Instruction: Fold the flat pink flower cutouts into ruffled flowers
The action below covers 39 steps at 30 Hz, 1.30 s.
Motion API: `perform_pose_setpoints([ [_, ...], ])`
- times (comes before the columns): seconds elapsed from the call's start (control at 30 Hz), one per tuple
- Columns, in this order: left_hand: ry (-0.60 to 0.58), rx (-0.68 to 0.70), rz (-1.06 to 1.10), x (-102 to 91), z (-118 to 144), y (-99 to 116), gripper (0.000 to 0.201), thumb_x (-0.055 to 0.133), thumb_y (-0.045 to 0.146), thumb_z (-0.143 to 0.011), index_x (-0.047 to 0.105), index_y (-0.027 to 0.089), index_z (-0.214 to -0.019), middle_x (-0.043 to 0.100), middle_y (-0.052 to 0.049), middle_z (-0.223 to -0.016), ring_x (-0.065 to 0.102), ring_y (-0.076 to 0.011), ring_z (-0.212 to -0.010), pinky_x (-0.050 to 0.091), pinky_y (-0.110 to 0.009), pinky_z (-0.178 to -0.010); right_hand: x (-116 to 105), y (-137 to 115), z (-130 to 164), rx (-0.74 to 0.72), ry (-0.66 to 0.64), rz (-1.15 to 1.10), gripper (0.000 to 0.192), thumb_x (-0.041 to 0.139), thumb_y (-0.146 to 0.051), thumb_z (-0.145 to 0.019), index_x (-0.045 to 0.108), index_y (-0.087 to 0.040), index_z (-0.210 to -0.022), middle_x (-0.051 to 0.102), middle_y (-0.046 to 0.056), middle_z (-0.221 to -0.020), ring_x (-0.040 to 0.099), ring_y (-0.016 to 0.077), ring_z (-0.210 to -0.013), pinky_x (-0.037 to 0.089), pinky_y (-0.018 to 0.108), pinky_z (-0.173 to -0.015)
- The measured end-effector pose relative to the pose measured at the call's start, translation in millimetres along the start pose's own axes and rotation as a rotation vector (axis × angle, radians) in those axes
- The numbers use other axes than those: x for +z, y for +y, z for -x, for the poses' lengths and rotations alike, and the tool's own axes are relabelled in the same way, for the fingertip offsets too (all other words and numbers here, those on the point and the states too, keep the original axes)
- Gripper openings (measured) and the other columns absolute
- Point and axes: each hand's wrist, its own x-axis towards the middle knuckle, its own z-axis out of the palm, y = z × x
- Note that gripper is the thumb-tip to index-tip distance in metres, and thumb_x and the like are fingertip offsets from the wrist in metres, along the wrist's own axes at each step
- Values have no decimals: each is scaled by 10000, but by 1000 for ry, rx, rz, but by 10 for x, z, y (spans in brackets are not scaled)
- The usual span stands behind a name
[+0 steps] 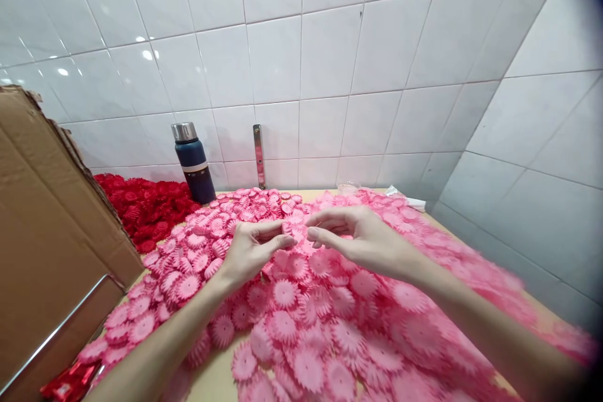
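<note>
Fingertips (pixel 288 241) of left hand (pixel 249 251) and right hand (pixel 358 239) are pinched together mid-frame on a barely visible pink petal piece (pixel 300 233), directly above the pink flower pile (pixel 301 326).

Both forearms entered from the lower edge of the view and converged toward the centre. The left hand (pixel 249 251) was raised, palm turned inward, fingers curled, with thumb and forefinger extended toward the right. The right hand (pixel 358 239) was positioned opposite, back upward, fingers bent, thumb and forefinger tips directed left. The fingertips of both hands were close together, nearly meeting. Both wrists were slightly flexed.
</note>
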Motion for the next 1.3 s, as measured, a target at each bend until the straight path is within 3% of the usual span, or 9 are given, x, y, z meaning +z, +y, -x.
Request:
perform_pose_setpoints([
  [0.27,60,-129,212,39,-22,-23,282,731,368,-741,698,100,-661,663,-23,-628,658,-160,-640,594,-327,-718,14,4,19,-12,-38,44,215,581,-338,-877,710,-177,-935,739,49,-913,693,181,-810,551,306,-734],
  [0.5,-102,-174,347,58,-24,2,267,689,341,-802,701,97,-694,643,-5,-635,649,-116,-633,586,-254,-690,66,18,-2,-123,-110,101,164,604,-286,-855,708,-185,-932,732,44,-907,671,167,-780,531,297,-694],
  [0.67,-154,-227,297,54,-30,-7,349,626,410,-842,734,79,-814,725,-82,-739,707,-170,-696,592,-306,-742,96,26,11,-149,-118,158,207,534,-255,-893,704,-180,-802,730,32,-818,653,154,-720,511,284,-663],
  [0.8,17,-133,141,40,-13,10,476,776,325,-711,682,99,-1119,731,-144,-1014,697,-253,-947,591,-370,-821,100,10,5,-105,-33,186,203,536,-243,-886,706,-175,-801,722,29,-786,642,152,-702,500,282,-660],
  [0.9,38,24,81,40,14,16,604,846,211,-612,657,147,-1181,698,-125,-1139,680,-251,-1007,584,-371,-873,94,-20,7,-81,-34,142,193,545,-251,-883,709,-175,-815,719,29,-788,643,152,-713,499,282,-678],
  [1.03,20,99,90,48,40,11,437,808,189,-665,713,140,-1089,734,-109,-1049,720,-230,-887,616,-345,-797,69,-60,22,-93,-114,56,201,551,-290,-889,701,-176,-818,718,31,-814,640,157,-738,490,279,-675],
  [1.3,133,-81,132,38,48,92,360,825,187,-617,762,111,-963,768,-63,-744,733,-223,-711,623,-337,-733,2,-47,31,-52,-116,88,348,460,-402,-942,691,-161,-844,686,42,-774,596,156,-689,434,278,-593],
])
